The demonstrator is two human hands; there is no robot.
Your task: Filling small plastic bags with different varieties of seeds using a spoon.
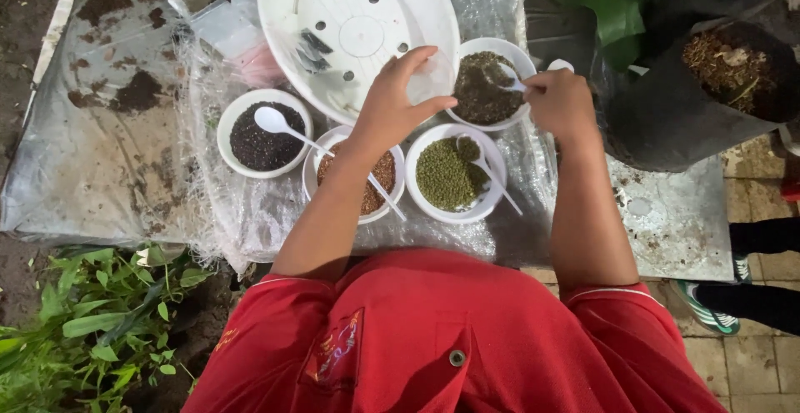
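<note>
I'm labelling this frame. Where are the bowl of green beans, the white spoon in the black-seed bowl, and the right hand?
bowl of green beans point(443, 174): head view, on the beans.
white spoon point(272, 119): head view, on its scoop.
right hand point(562, 103): head view, back of hand.
</note>
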